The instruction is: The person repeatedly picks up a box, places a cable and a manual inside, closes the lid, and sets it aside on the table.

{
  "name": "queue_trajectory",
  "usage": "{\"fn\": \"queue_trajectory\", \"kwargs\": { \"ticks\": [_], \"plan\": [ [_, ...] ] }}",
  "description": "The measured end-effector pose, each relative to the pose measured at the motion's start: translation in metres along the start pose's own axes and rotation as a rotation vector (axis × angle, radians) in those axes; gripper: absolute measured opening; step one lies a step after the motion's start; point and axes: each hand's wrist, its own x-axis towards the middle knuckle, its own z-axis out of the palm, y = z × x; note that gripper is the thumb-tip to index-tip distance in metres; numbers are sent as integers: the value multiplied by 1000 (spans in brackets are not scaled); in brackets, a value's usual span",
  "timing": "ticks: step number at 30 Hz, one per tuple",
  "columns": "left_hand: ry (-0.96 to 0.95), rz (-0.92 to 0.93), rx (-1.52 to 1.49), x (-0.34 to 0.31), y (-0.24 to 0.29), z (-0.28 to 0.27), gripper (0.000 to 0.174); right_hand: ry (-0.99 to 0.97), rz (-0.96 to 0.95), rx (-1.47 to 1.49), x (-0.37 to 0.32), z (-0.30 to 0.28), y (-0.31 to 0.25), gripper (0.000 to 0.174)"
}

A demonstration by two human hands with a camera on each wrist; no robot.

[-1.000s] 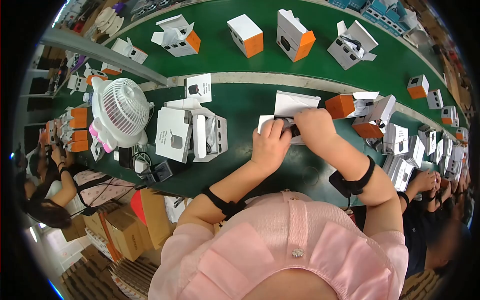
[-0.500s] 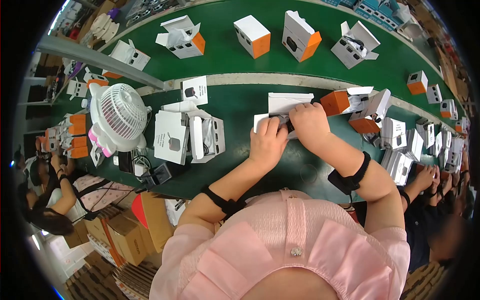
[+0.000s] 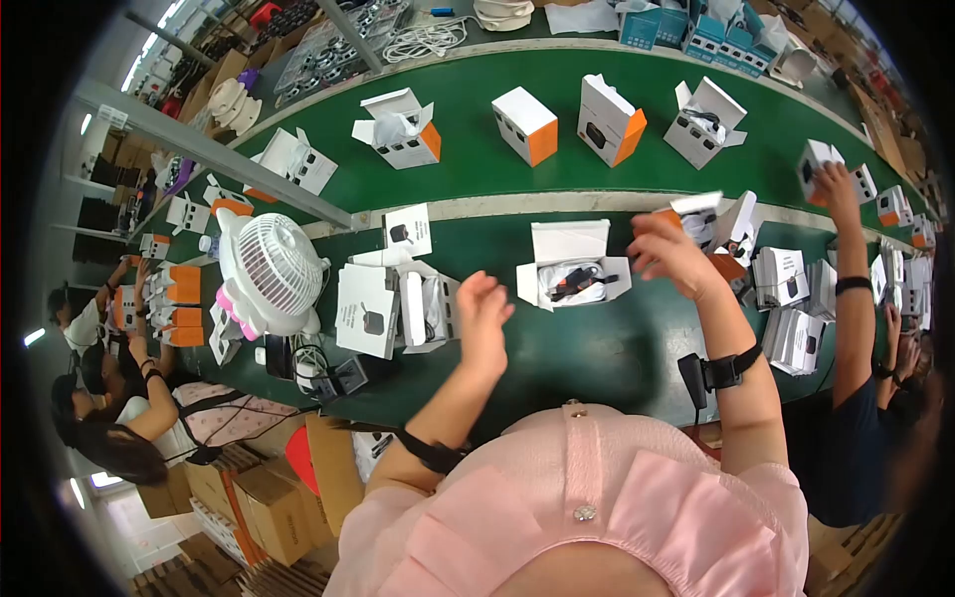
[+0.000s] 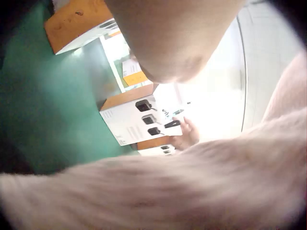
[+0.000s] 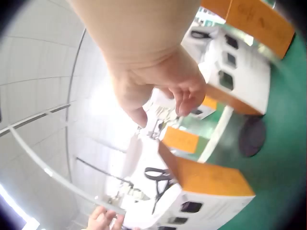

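Observation:
An open white box (image 3: 574, 283) with its lid raised stands on the green table in the head view, a dark cable and clear-wrapped items inside. Left of it, my left hand (image 3: 484, 323) is raised with relaxed fingers and holds nothing. On its other side, my right hand (image 3: 676, 257) hovers beside an orange-and-white open box (image 3: 699, 221); no hold on that box can be made out. In the right wrist view my right hand (image 5: 160, 81) hangs with bent, relaxed fingers, empty, above open boxes with orange sides (image 5: 211, 179).
At the left are a white fan (image 3: 271, 274), an open box (image 3: 430, 308) and a black device (image 3: 350, 375). Stacked white boxes (image 3: 781, 278) lie at the right. More boxes line the green belt (image 3: 463, 164) behind. Another person's hand (image 3: 836, 187) touches a box there.
Both my hands have come off the middle box, the left moving left and the right moving right, so its contents show. Another person's arm has reached in at the right.

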Motion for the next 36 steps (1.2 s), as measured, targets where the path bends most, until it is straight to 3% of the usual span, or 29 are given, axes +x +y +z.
{"fn": "queue_trajectory", "kwargs": {
  "ticks": [1,2,3,5,6,7,9,11,12,14,15,17,18,21,24,26,28,30,31,33,34,36],
  "plan": [
    [-87,-343,-295,7,9,-1,44,-175,-99,26,-5,4,7,65],
    [-233,-405,-271,10,15,6,46,-200,-107,49,-3,10,15,69],
    [-235,-399,-270,14,7,7,46,-227,-126,73,1,15,18,72],
    [-358,-62,90,28,-23,7,49,-235,-161,77,3,26,14,81],
    [-372,45,202,30,-23,12,60,-256,-172,-26,0,35,14,82],
    [-368,47,206,32,-23,15,60,-276,-182,-129,-1,42,15,82],
    [-371,349,637,34,-16,24,72,-239,-205,-146,1,48,12,84],
    [-332,294,594,34,-3,31,79,-18,-226,-734,9,51,14,88],
    [-369,243,622,35,-2,31,80,-19,-230,-737,14,48,28,88],
    [-402,204,652,39,1,30,81,140,-729,-852,28,40,57,94],
    [-413,228,653,41,1,29,83,139,-739,-854,23,42,48,94],
    [-424,240,658,32,1,28,85,-101,-408,-378,1,51,28,95],
    [-366,320,701,26,5,32,85,-115,-309,-327,-3,51,23,95],
    [-254,413,827,21,-5,37,85,-44,-453,-518,-1,51,45,92],
    [-147,472,930,24,-7,46,81,-43,-355,-518,3,51,54,87],
    [-34,578,903,16,4,59,68,-46,-361,-505,-2,52,52,85],
    [-15,561,949,21,-3,60,63,-47,-369,-491,-2,51,51,82],
    [58,566,991,26,-9,61,53,-205,-354,-399,-1,47,54,83],
    [58,567,992,27,-10,59,53,-205,-355,-398,0,47,54,83],
    [9,566,999,28,-8,57,53,-356,-149,58,0,44,54,79],
    [10,565,1000,27,-4,56,53,-358,-148,58,2,43,56,79],
    [-176,565,897,24,7,50,61,-269,-390,-23,10,44,65,72]
  ]
}}
